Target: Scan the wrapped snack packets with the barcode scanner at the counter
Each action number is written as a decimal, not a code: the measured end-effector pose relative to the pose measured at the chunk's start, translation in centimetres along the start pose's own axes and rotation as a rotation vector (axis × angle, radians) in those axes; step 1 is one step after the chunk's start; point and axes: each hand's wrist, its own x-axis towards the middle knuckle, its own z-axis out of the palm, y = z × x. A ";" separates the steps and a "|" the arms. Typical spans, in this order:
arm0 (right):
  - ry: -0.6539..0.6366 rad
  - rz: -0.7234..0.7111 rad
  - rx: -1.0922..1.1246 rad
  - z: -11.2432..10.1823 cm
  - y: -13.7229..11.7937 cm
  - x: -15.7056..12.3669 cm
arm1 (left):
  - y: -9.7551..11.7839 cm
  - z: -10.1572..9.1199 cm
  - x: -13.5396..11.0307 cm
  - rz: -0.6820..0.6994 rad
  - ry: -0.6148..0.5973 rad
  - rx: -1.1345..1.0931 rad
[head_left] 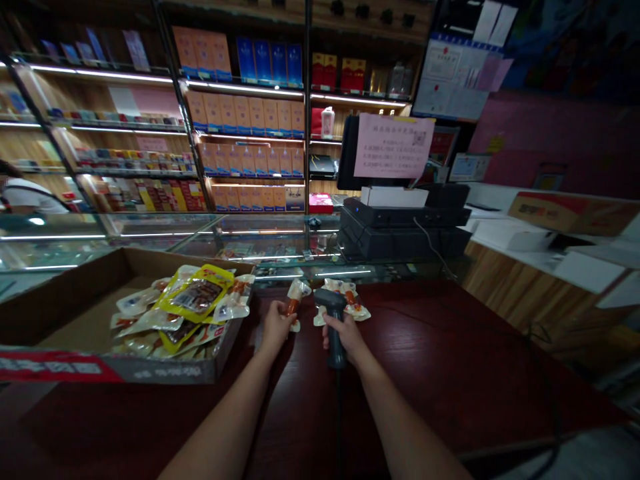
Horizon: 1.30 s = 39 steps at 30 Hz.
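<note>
My left hand (276,328) grips a small clear snack packet (294,304) with a brownish-red stick of food inside, just above the dark red table. Wrapped in my right hand (346,335) is the handle of a dark grey barcode scanner (332,300), its head tilted toward the packet. Behind the scanner lie more snack packets (356,308), partly hidden by it. To the left of my hands stands an open shallow cardboard box (65,327), with a heap of clear packets (233,298) and a yellow packet (196,293) at its right end.
The dark red table (425,373) meets a glass display counter (280,243). Beyond the table stands a black checkout machine (383,230) with a pink notice (393,147). A cable (339,413) trails from the scanner. Shelves of boxed goods (250,113) line the back; a person (33,195) is at far left.
</note>
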 end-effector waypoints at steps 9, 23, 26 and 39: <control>-0.005 -0.008 -0.006 -0.2 0.0 0.1 | -0.9 -0.6 1.0 -0.057 -0.038 -0.161; -0.021 -0.029 -0.021 -0.1 -0.1 -0.1 | -1.0 -0.4 0.8 -0.041 -0.091 -0.001; -0.022 -0.035 -0.003 0.0 -0.1 -0.2 | -1.5 -0.3 1.0 -0.047 -0.102 -0.011; -0.034 -0.018 0.018 0.1 0.0 -0.5 | -0.5 -0.4 0.5 -0.031 -0.055 0.009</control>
